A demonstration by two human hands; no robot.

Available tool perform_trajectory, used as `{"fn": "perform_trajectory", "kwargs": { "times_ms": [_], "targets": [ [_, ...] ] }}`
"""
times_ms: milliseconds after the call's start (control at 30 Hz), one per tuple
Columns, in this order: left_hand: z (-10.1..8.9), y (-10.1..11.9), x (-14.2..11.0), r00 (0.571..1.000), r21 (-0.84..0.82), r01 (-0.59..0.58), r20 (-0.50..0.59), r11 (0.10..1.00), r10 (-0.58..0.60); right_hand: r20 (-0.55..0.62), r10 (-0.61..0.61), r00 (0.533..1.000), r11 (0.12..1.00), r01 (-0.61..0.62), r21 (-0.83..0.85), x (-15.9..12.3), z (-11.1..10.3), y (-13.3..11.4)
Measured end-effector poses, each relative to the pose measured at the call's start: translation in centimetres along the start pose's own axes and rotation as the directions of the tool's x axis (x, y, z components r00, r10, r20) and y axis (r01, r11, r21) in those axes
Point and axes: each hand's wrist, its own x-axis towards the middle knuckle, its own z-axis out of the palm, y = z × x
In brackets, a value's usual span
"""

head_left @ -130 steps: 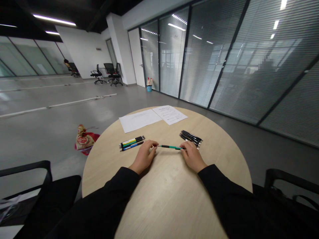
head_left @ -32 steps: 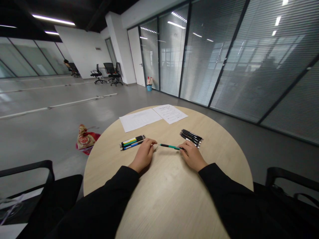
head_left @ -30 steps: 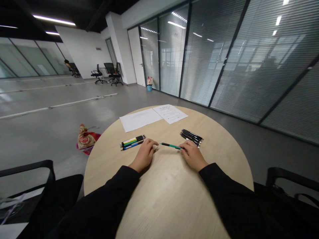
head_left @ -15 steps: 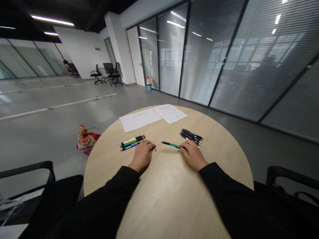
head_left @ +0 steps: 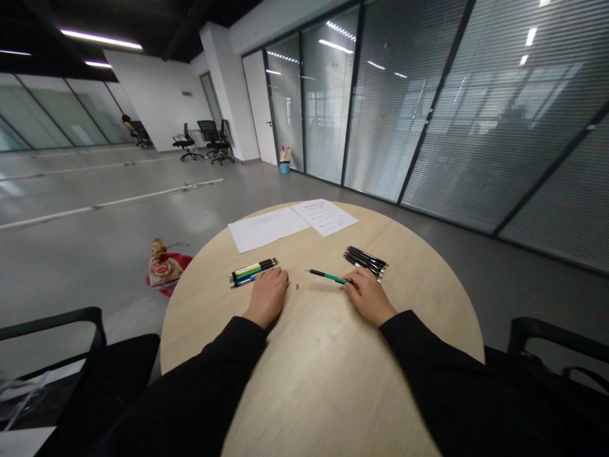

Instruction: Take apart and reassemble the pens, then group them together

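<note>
My right hand (head_left: 370,297) rests on the pale wood round table (head_left: 419,304), its fingers on the end of a green and black mechanical pencil (head_left: 328,277). The pencil's thin tip points left, free of the other hand. My left hand (head_left: 267,296) lies palm down holding nothing, its fingertips against a group of three coloured pens (head_left: 252,270). A tiny pale bit (head_left: 297,287) lies between the hands. Just beyond my right hand is a bundle of black pens (head_left: 365,261). Two white paper sheets (head_left: 266,228) lie at the far edge.
Black chairs (head_left: 537,336) stand at both sides of me. A red and tan bag (head_left: 164,268) lies on the grey floor left of the table. Glass walls with blinds (head_left: 476,114) run along the right; several office chairs (head_left: 209,136) stand far back.
My left hand has let go of the pencil tip and drawn back left toward the coloured pens. The pencil stays in my right hand, and the tiny bit stays on the table.
</note>
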Motion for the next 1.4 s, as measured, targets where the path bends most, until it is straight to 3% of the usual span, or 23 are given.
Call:
{"fn": "perform_trajectory", "kwargs": {
  "times_ms": [133, 367, 533, 1400],
  "targets": [
    [0.2, 0.0, 0.0, 1.000, 0.004, -0.010, -0.018, 1.000, 0.010, 0.001, 0.004, 1.000, 1.000, -0.004, 0.004, 0.1, 0.0, -0.1],
    [0.6, 0.4, 0.1, 0.997, -0.250, -0.053, -0.075, 0.967, 0.035, 0.003, -0.012, 1.000, 1.000, 0.012, 0.018, 0.0, 0.1, 0.1],
    [0.6, 0.6, 0.0, 0.993, -0.328, -0.072, -0.115, 0.942, 0.036, 0.010, -0.008, 1.000, 1.000, 0.008, 0.018, 0.0, 0.0, -0.1],
    [0.3, 1.0, -0.1, 0.987, -0.412, -0.155, -0.108, 0.898, 0.121, 0.050, -0.012, 0.999, 1.000, 0.012, -0.006, 0.1, 0.0, -0.4]
  ]
}}
